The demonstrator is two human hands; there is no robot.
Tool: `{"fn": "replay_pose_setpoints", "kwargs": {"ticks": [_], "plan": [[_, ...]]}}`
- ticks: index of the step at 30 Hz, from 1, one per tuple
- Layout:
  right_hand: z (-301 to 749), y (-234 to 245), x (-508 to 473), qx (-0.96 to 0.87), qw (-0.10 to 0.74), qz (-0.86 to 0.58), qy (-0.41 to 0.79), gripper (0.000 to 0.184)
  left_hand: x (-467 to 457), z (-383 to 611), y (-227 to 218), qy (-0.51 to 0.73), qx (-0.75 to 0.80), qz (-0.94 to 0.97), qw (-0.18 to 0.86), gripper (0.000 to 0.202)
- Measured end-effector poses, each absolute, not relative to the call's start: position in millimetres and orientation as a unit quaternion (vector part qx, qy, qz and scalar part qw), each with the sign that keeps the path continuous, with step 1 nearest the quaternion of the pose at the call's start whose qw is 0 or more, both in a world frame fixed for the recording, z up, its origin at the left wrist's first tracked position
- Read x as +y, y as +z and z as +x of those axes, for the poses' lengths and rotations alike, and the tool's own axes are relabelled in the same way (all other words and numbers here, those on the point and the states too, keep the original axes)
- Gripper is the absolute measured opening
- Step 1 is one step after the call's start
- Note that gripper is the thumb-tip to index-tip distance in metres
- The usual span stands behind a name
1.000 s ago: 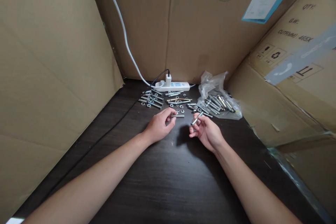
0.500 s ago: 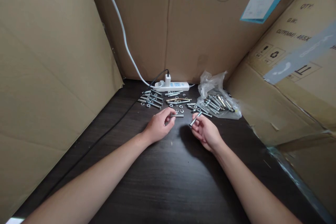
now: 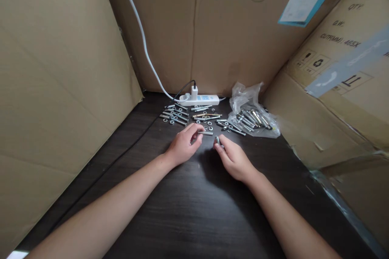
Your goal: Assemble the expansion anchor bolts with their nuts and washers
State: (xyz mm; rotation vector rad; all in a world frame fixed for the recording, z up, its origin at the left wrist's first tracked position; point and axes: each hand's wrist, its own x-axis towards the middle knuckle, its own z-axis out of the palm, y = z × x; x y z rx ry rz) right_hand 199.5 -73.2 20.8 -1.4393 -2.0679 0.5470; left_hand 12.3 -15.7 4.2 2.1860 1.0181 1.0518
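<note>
Between the thumb and fingers of my left hand (image 3: pixel 185 143) is a silver metal sleeve (image 3: pixel 207 133), its free end pointing right. My right hand (image 3: pixel 232 156) is closed around a bolt (image 3: pixel 217 140); only one end shows above the fingers, and the rest is hidden in the grip. The two hands are apart, low over the dark table. Just beyond them lie loose washers (image 3: pixel 210 128) and several bolts and sleeves (image 3: pixel 206 117) in small groups.
A clear plastic bag (image 3: pixel 246 93) with more bolts lies at the back right. A white power strip (image 3: pixel 199 100) with a plugged-in charger stands behind the hardware. A black cable (image 3: pixel 127 149) crosses the table's left side. Cardboard boxes (image 3: pixel 164 28) wall in three sides.
My right hand has moved slightly left and turned, so the bolt that lay slanted across its fingers now stands end-up in the fist. My left hand and its sleeve have barely moved.
</note>
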Motion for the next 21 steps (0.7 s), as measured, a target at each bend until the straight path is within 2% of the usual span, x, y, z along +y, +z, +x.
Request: {"fn": "replay_pose_setpoints", "kwargs": {"ticks": [4,21], "plan": [[201.4,16.8,-71.4,-0.761,0.272,-0.543,0.229,0.016,-16.9,12.4,5.5,0.381,0.371,0.81,0.247,0.015],[195.1,15.8,-71.1,-0.783,0.237,-0.546,0.18,0.014,-22.7,12.5,11.6,0.39,0.326,0.832,0.224,0.023]]}}
